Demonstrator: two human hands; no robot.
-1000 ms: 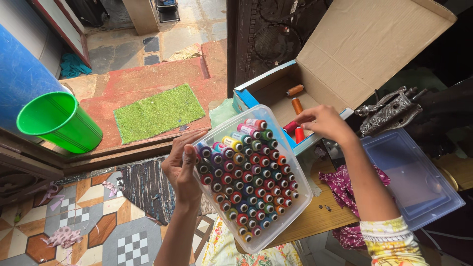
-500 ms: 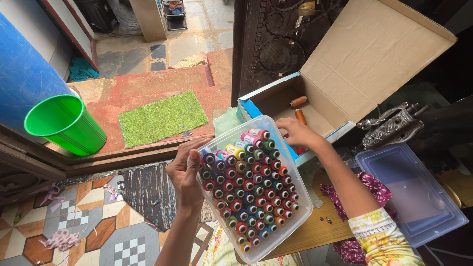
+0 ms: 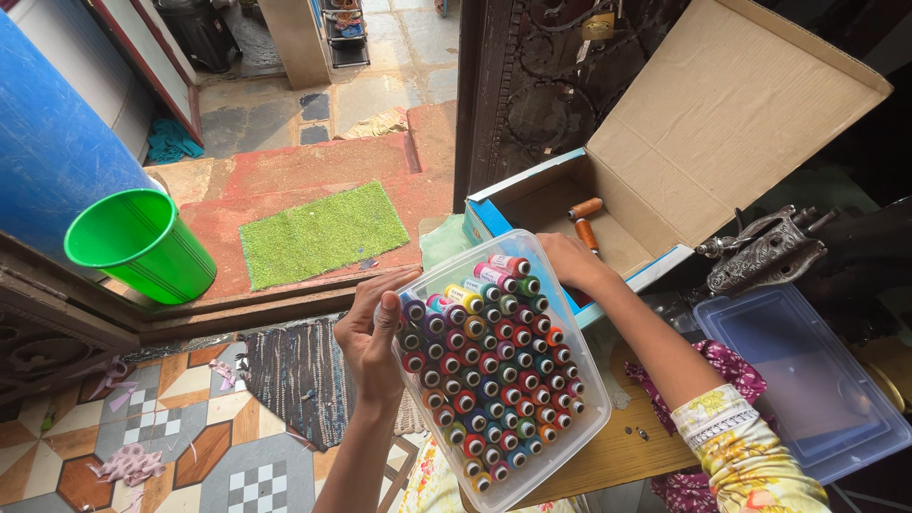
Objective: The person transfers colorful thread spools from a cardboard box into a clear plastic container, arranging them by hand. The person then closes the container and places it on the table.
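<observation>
1. The clear plastic box (image 3: 503,380), rectangular with rounded corners, is held tilted above the wooden table (image 3: 617,456), near the middle of the view. It is packed with upright thread spools (image 3: 489,375) in rows, their tops red, green, blue, yellow and pink.
2. The left hand (image 3: 370,332) grips the box's left long wall. The thumb lies over the rim and the fingers (image 3: 366,299) are curled together around the outside.
3. The right hand (image 3: 570,261) is at the box's far right corner, against the rim. Its fingers are bent down behind the box edge; whether they pinch anything cannot be told.
4. The cardboard carton (image 3: 665,161) stands open just beyond the box. It has a blue outer wall and a brown flap raised to the upper right. 2 orange spools (image 3: 586,220) lie inside on its floor.
5. A clear blue-tinted lid (image 3: 807,380) lies flat on the right, near the right forearm.
6. A dark metal machine part (image 3: 760,252) sits between the carton and the lid.
7. A green bucket (image 3: 142,245) stands at the left beside a blue barrel (image 3: 47,161).
8. A green mat (image 3: 318,233) lies on the red step beyond the doorway.
</observation>
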